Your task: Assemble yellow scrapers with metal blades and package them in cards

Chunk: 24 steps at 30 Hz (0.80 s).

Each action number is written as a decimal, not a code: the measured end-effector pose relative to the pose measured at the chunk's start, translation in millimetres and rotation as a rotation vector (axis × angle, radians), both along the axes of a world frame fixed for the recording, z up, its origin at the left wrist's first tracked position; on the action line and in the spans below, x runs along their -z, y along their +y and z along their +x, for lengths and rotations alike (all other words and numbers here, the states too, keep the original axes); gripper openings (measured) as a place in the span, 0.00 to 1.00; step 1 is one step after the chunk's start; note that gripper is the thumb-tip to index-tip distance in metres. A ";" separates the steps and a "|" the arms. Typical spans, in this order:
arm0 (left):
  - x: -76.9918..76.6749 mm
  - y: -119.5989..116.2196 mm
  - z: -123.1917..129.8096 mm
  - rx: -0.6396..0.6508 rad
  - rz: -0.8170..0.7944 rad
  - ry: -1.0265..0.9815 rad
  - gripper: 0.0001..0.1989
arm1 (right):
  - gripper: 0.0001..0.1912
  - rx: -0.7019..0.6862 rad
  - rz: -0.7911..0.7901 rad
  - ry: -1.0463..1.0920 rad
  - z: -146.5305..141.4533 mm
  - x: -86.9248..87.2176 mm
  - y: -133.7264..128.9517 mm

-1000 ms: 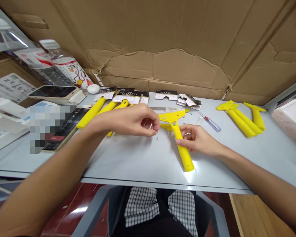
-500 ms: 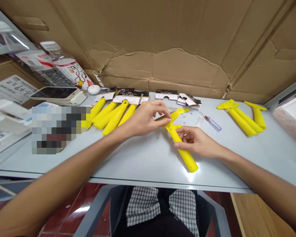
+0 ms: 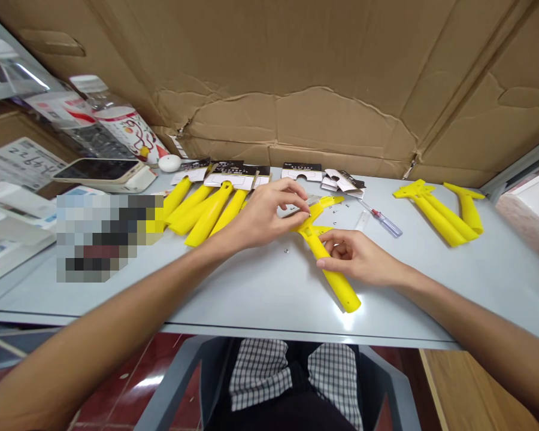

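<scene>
A yellow plastic scraper handle with a forked head lies slantwise over the grey table, its round end toward me. My right hand grips its shaft from the right, thumb and fingers around it. At the forked head, my left hand has thumb and forefinger pinched together; whatever is between the tips is too small or hidden to name. Small metal pieces that look like screws or nuts are scattered around the head. A screwdriver with a clear handle lies right of them, beside a small clear plastic strip.
Several yellow scrapers with black-and-white cards are on the left. More yellow handles rest at the right. Loose cards lie by the cardboard wall. A phone, bottles and a white oval object stand far left.
</scene>
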<state>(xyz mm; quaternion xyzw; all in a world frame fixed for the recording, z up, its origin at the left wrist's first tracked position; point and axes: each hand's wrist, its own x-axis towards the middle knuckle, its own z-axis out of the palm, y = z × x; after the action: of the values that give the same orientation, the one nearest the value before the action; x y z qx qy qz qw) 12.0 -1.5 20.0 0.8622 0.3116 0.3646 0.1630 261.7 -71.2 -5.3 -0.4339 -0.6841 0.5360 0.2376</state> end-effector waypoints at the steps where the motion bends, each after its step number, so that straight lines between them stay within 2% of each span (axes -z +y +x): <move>1: 0.2 -0.5 0.5 -0.006 0.008 -0.011 0.07 | 0.23 -0.002 -0.002 0.002 0.2 0.2 -0.1; 5: -0.9 -2.5 2.3 -0.054 -0.012 -0.028 0.06 | 0.23 -0.008 -0.014 0.010 0.6 0.7 -0.4; 13: -3.5 -1.1 2.6 -0.107 -0.199 -0.107 0.06 | 0.21 0.005 -0.050 0.051 0.9 -3.5 0.5; 15: -3.2 -2.1 2.5 -0.082 -0.143 -0.093 0.06 | 0.20 -0.001 -0.056 0.058 0.9 -5.3 0.6; 21: 3.9 -7.9 5.2 -0.045 0.199 0.000 0.06 | 0.20 0.005 -0.065 0.083 1.2 -6.0 -0.1; 24: 7.7 -10.0 6.1 -0.035 0.239 0.037 0.06 | 0.21 0.004 -0.080 0.079 1.2 -5.7 -0.7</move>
<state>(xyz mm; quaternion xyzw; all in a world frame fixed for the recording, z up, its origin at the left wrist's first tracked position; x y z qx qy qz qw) 18.1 -11.5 12.2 0.8764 0.2839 0.3862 0.0468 262.9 -71.9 0.4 -0.4227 -0.6513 0.5792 0.2481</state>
